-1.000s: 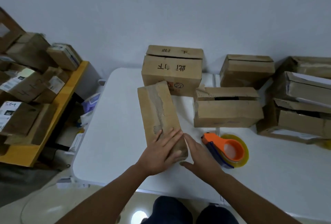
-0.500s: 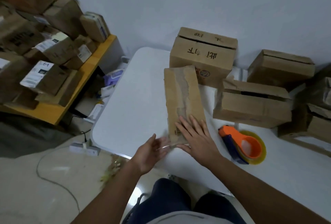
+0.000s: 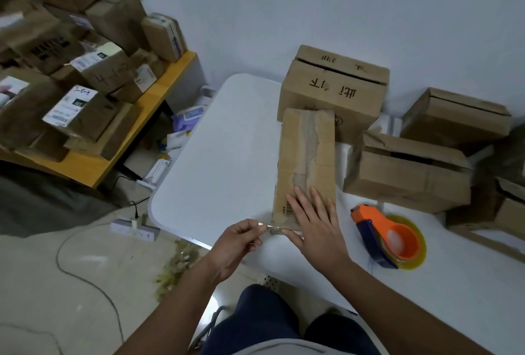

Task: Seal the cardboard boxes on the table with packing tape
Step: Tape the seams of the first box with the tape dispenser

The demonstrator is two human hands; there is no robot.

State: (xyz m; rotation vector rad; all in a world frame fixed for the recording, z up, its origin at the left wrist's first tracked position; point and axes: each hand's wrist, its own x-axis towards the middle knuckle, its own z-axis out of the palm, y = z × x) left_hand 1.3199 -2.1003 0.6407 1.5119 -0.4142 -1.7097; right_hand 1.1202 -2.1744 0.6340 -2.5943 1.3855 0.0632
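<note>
One long, narrow cardboard box [image 3: 305,161] lies flat on the white table [image 3: 221,161], its far end just in front of the large box with handwritten characters [image 3: 333,93]. A torn grey strip of old tape runs along the narrow box's top, a barcode sits near its left near corner, and a clear strip of tape [image 3: 271,226] crosses its near end. The right hand [image 3: 315,222] presses flat on that near end, fingers straight and spread. The left hand [image 3: 237,241] is just left of the narrow box's near corner, fingers curled and pinching the loose end of the clear strip. Right of the narrow box lies the orange tape dispenser [image 3: 389,236], with an open-flapped box [image 3: 406,172] beyond it. Left of the narrow box the tabletop is bare out to its rounded edge; the table's near edge lies close beneath both hands.
</note>
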